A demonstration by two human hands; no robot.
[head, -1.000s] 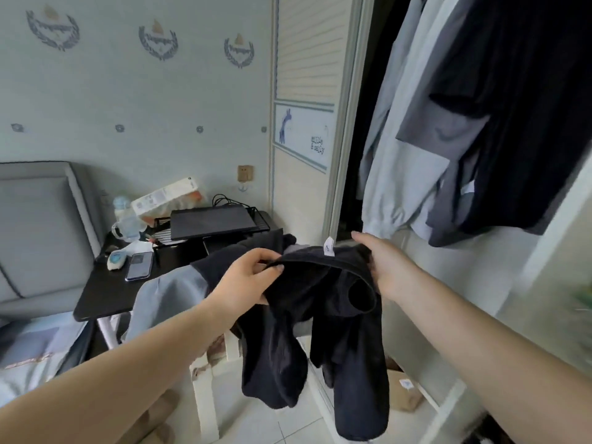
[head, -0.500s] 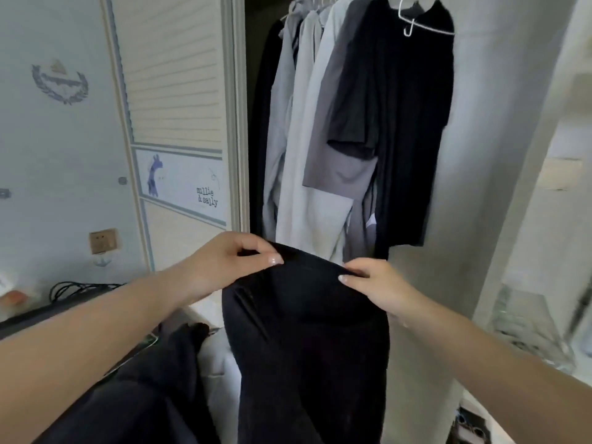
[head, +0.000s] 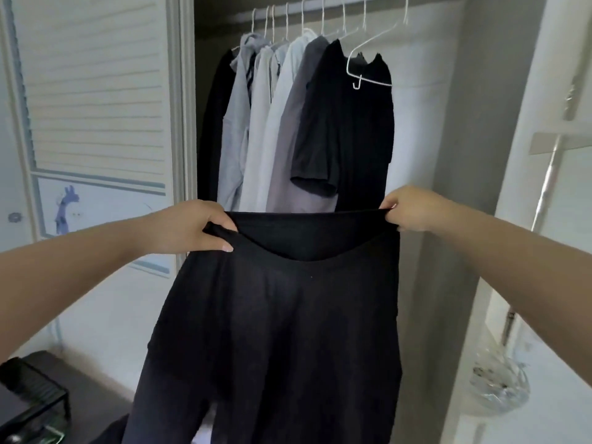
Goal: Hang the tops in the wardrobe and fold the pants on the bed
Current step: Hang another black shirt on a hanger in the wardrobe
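Observation:
A black garment (head: 282,322) hangs spread out in front of the open wardrobe (head: 448,123). My left hand (head: 192,227) pinches the left end of its top edge, and my right hand (head: 413,208) grips the right end, stretching the band wide. The cloth falls straight down past the bottom of the view, so its lower end is hidden. Behind it, several tops hang on the rail: a black T-shirt (head: 349,129), a grey one and pale blue shirts (head: 256,123). An empty white wire hanger (head: 368,64) hangs at the right end of the row.
The louvred sliding door (head: 93,91) stands to the left. A dark desk with a black rack (head: 32,398) sits at lower left. A clear plastic bag (head: 499,386) hangs by the white frame on the right. The wardrobe's grey inner wall lies right of the clothes.
The view has swung up and right from the desk to the wardrobe. My hands have moved apart, spreading the bunched black garment wide and lifting it in front of the hanging clothes.

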